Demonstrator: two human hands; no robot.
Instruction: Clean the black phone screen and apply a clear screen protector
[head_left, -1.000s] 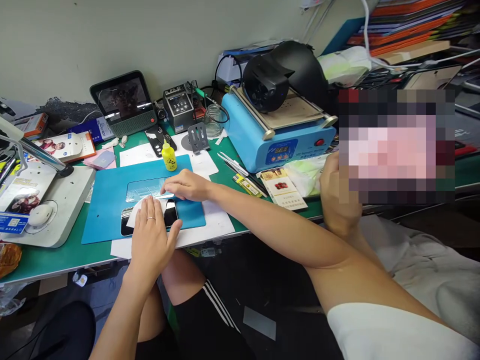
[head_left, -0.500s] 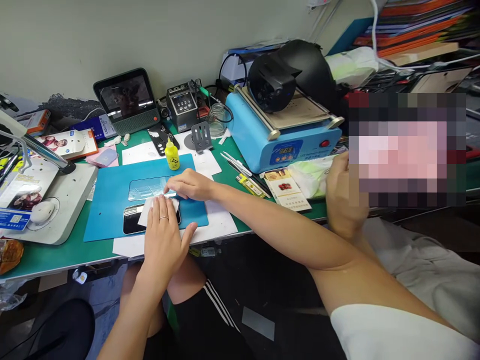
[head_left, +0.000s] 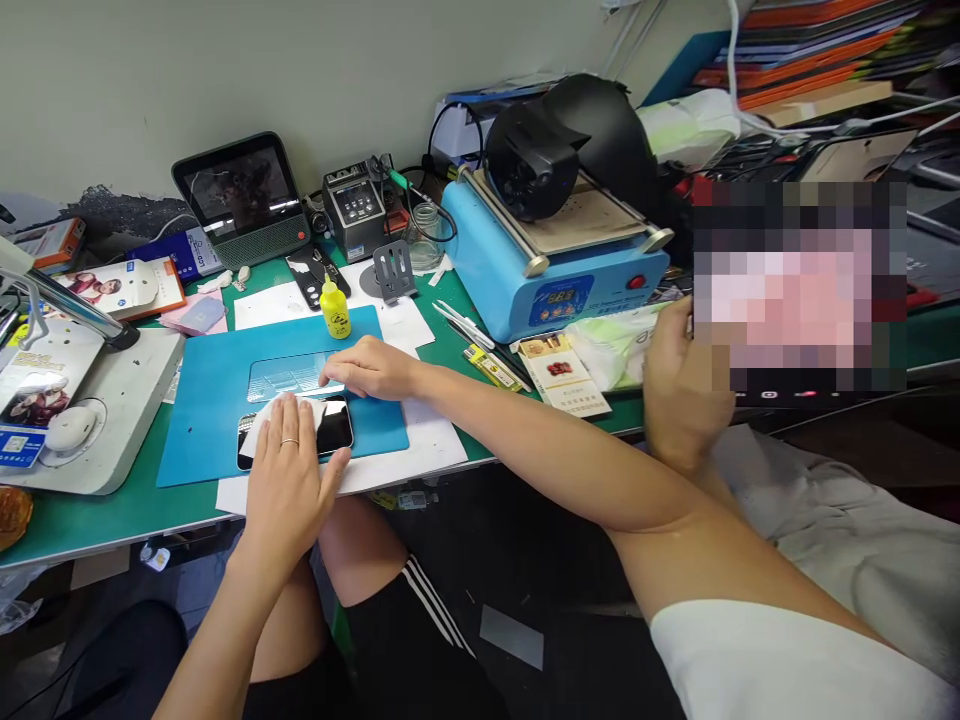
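A phone (head_left: 334, 432) with a dark, glossy screen lies on the blue mat (head_left: 202, 420). My left hand (head_left: 289, 470), a ring on one finger, lies flat with fingers stretched over a white wipe (head_left: 262, 425), pressing it onto the screen. My right hand (head_left: 371, 368) rests just beyond the phone's far edge, fingers bent and bunched; what is under the fingertips is hidden. Beside those fingertips is a clear rectangular sheet (head_left: 285, 378) with reflections. Behind it stands a yellow squeeze bottle (head_left: 335, 310).
A blue heating machine (head_left: 547, 270) stands at back right, near a soldering station (head_left: 354, 215) and a screen device (head_left: 238, 195). Tweezers (head_left: 465, 325) and a printed card box (head_left: 562, 372) lie right of the mat. At far right, another person's hand (head_left: 686, 400) holds a blurred-out device.
My left hand slid the wipe rightward across the phone screen, then back left. My right hand keeps its place by the phone. The view shifts slightly.
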